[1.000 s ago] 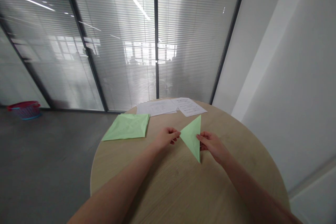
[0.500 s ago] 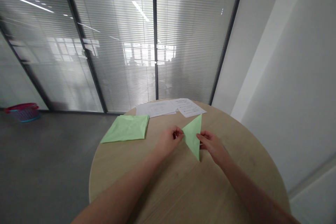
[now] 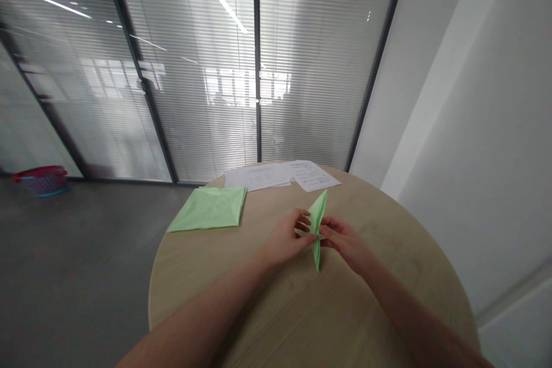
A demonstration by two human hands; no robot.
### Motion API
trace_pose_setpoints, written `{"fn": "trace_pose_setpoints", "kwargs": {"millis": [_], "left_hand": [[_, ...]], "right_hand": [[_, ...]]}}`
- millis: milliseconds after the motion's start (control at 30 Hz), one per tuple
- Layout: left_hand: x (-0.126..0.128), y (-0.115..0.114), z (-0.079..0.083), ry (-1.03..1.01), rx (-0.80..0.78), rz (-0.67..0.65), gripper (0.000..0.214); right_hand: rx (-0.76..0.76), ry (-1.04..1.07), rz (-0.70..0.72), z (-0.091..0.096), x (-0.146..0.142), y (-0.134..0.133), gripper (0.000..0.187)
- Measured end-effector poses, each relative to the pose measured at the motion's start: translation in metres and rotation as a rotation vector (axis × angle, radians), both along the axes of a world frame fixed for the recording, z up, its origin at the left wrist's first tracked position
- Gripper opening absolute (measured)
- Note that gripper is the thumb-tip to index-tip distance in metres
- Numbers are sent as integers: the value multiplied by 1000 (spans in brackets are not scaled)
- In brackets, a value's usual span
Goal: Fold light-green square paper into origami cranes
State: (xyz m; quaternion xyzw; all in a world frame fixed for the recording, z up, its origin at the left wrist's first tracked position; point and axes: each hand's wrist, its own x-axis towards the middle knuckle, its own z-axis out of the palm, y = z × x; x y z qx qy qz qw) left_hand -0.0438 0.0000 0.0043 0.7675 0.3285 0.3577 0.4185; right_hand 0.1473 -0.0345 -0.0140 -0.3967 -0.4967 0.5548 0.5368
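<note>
A folded light green paper (image 3: 318, 210) is held up on edge over the table, its long folded side turned toward me. My left hand (image 3: 293, 234) is closed on it from the left, thumb at the near edge and fingers along the left face. From the right, my right hand (image 3: 340, 240) pinches the same edge near the middle between thumb and fingers. Left of my hands, a stack of flat light green sheets (image 3: 211, 209) lies on the table.
The round wooden table (image 3: 276, 322) bears several printed white sheets (image 3: 259, 176) at its far edge. Behind it stands a glass partition with blinds (image 3: 207, 126); a white wall (image 3: 483, 155) rises on the right. A red and blue basket (image 3: 43, 181) sits on the floor at far left.
The green paper has turned from showing its flat triangular face to nearly edge-on. My left hand has shifted right, its thumb now at the paper's edge. My right hand has moved slightly left.
</note>
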Motion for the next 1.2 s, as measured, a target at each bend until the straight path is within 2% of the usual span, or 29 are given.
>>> {"fn": "trace_pose_setpoints", "kwargs": {"millis": [333, 633, 900, 1100, 1200], "left_hand": [[0, 0, -4, 27, 21, 2, 58], [1, 2, -6, 35, 60, 1, 51], [3, 4, 0, 197, 143, 199, 21], [0, 9, 0, 334, 161, 305, 26], [-1, 10, 1, 379, 162, 332, 29]], "right_hand": [[-9, 23, -12, 4, -4, -1, 44], [33, -10, 0, -2, -3, 1, 42], [83, -115, -6, -10, -4, 5, 44], [69, -167, -48, -12, -4, 6, 47], [51, -170, -84, -16, -4, 8, 59]]}}
